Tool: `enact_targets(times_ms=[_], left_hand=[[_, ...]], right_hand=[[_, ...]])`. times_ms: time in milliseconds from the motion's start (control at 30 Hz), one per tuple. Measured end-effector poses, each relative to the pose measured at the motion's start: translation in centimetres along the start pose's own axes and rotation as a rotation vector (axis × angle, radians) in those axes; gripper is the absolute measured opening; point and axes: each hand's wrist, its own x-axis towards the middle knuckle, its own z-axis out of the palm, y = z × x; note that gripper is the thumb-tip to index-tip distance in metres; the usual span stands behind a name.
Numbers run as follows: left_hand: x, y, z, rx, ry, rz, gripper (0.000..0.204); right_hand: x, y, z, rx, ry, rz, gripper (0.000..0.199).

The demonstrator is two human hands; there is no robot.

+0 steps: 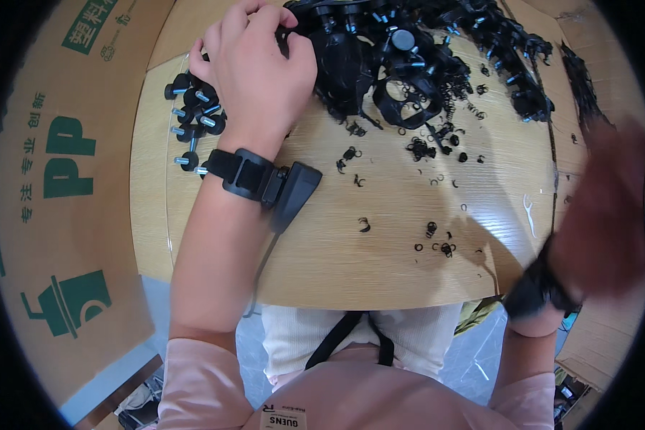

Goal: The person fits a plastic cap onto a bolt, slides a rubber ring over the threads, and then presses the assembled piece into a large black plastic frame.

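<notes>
My left hand (265, 75) is at the far left of the table, its fingers curled. Something dark shows between thumb and fingers, too covered to make out. Beside it lie several black-headed screws (193, 132) with bare metal shanks. To its right is a heap of black moulded plastic parts (344, 68), some with metal shanks sticking out. My right hand (602, 208) is off the table's right edge, smeared by motion, so its fingers cannot be read. A long black strip (582, 82) lies just beyond it; whether they touch cannot be told.
Black rings and scraps (423, 148) are scattered over the wooden table (308, 265). A white forked piece (529, 215) lies near its right edge. Cardboard (86, 236) stands along the left, with more cardboard (609, 344) at the right. A cable runs from my left wrist device (297, 193).
</notes>
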Motion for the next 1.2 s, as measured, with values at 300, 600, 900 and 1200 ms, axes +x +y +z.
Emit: enact_targets(times_ms=[300, 600, 900, 1200], left_hand=[[0.2, 3.0, -0.4, -0.520, -0.198, 0.468, 0.018], [-0.8, 3.0, 0.9, -0.345, -0.323, 0.413, 0.032], [-0.8, 3.5, 1.3, -0.353, -0.321, 0.348, 0.027], [-0.3, 3.4, 1.0, -0.310, -0.428, 0.299, 0.029]], right_hand=[[1.7, 14.3, 2.8, -0.617, -0.468, 0.336, 0.016], [1.3, 14.4, 4.0, -0.876, -0.517, 0.084, 0.023], [0.9, 14.5, 4.1, -1.019, -0.565, 0.007, 0.021], [1.4, 14.3, 3.7, -0.900, -0.535, -0.036, 0.015]])
